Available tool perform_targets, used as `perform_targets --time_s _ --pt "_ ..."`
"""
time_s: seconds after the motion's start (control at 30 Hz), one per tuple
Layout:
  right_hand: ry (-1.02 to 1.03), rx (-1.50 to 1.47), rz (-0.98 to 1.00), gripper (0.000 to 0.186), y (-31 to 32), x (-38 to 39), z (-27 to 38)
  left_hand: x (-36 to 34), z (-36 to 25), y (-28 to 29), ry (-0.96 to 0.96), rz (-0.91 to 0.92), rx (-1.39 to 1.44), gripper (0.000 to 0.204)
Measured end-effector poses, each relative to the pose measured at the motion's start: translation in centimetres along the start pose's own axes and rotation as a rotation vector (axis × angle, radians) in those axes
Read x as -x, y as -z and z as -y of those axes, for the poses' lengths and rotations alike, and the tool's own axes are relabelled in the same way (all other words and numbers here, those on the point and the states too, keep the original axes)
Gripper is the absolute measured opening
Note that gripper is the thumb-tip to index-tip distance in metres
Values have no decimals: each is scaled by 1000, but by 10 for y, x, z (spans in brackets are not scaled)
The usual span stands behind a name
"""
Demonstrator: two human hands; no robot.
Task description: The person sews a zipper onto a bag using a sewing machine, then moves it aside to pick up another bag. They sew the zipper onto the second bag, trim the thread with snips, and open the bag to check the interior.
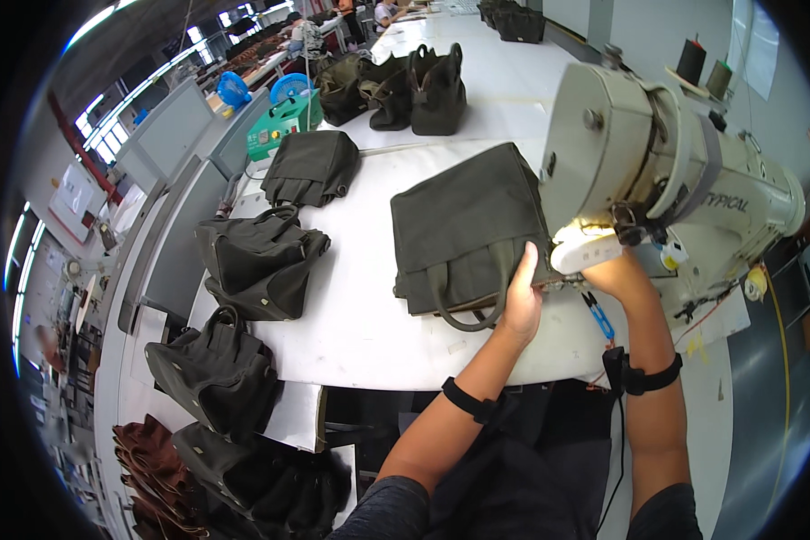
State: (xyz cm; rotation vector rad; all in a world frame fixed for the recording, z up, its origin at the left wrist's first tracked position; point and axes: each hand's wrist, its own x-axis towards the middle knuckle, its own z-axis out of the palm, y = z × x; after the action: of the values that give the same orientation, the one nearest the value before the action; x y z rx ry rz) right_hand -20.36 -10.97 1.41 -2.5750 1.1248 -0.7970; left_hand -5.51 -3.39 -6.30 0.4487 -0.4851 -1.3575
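A dark green handbag lies on the white worktable with its two handles toward me. Its right side reaches under the head of a sewing machine, where a lamp glows. My left hand grips the bag's near right corner beside a handle, thumb on top and the other fingers out of sight. Close to the needle area is my right hand, its fingers hidden behind a white oval part of the machine. Blue-handled thread snips rest on the table between my wrists.
Several similar dark bags stand along the table's left side, one of them a bag with handles up. More bags stand at the far end near a green box. Brown pieces hang at lower left. Thread spools top the machine.
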Motion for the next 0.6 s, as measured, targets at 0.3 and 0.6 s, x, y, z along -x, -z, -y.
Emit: perform_targets --time_s 0.3,0.6 --pt "-41 -100 -143 20 -22 6 -9 -3 12 6 -10 -41 -198 57" --pt "-3 118 -691 22 -44 2 37 41 -27 -28 -196 -317 -574 37"
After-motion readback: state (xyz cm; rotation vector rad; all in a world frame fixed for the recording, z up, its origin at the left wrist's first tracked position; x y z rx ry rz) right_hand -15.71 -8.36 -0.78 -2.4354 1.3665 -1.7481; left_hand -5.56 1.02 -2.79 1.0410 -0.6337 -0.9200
